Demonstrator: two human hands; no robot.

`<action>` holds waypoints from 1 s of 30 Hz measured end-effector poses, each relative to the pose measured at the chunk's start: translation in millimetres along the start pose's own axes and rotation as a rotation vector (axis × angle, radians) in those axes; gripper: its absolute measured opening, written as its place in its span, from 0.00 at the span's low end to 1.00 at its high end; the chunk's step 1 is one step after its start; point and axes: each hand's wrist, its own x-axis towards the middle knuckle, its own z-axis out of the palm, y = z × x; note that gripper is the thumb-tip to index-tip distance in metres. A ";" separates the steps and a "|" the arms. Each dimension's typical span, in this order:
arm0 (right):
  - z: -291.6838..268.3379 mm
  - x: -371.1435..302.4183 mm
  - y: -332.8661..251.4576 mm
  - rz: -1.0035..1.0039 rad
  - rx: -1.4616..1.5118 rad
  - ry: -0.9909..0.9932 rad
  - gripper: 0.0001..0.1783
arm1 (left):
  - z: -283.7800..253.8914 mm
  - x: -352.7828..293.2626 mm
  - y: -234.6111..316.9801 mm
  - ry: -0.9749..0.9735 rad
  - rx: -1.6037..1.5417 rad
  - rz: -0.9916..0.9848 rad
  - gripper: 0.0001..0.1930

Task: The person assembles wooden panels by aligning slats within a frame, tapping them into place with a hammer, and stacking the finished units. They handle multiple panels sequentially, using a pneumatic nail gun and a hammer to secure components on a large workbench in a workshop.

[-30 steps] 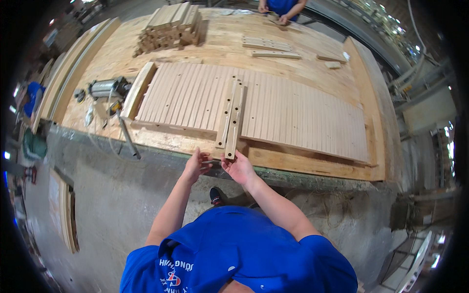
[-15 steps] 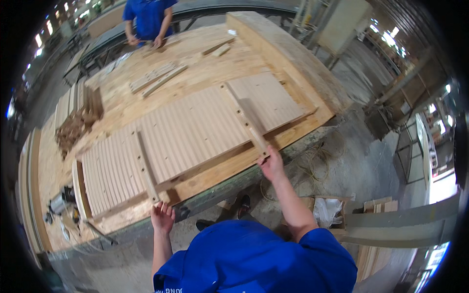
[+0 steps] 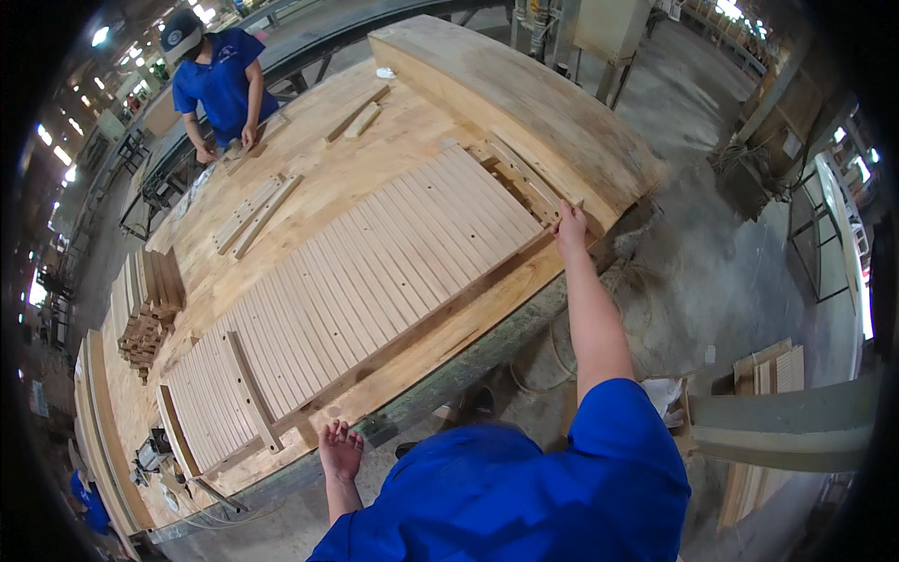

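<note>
A wide panel of pale parallel wooden slats (image 3: pixel 375 272) with small dark holes lies on the plywood-topped table. My right hand (image 3: pixel 568 227) reaches to the panel's right end, fingers closed on the near end of a wooden strip (image 3: pixel 526 178). That strip lies beside the panel's end, along the raised wooden edge. Over the panel's left part rests another drilled wooden strip (image 3: pixel 249 389), its near end jutting past the panel's front. My left hand (image 3: pixel 341 451) is off the table's front edge, fingers loosely bent and apart, holding nothing.
A stack of short wooden pieces (image 3: pixel 145 304) stands at the left. Several loose strips (image 3: pixel 257 215) lie beyond the panel. A power tool (image 3: pixel 153 451) sits near the left front corner. Across the table another person (image 3: pixel 223 84) handles small pieces. A metal beam (image 3: pixel 787 426) is at my right.
My right hand has carried its strip off the panel's top to the right end. My left hand has come away from the left strip. The view has shifted.
</note>
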 end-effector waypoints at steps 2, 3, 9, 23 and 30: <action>-4.0 6.4 15.7 0.079 -0.081 0.128 0.16 | 7.3 1.9 0.1 0.064 -0.033 0.033 0.13; -7.7 8.6 21.2 0.113 -0.121 0.196 0.16 | 11.1 4.2 1.2 0.091 -0.047 0.047 0.14; -24.8 8.7 41.0 0.355 0.297 0.228 0.18 | 39.3 33.3 25.6 0.203 -0.165 0.245 0.35; -14.3 33.4 33.1 0.296 0.252 0.268 0.17 | 86.0 94.8 27.2 0.310 -0.042 0.395 0.27; -16.9 42.9 37.8 0.266 0.254 0.258 0.19 | 109.8 96.5 11.2 0.282 -0.089 0.379 0.27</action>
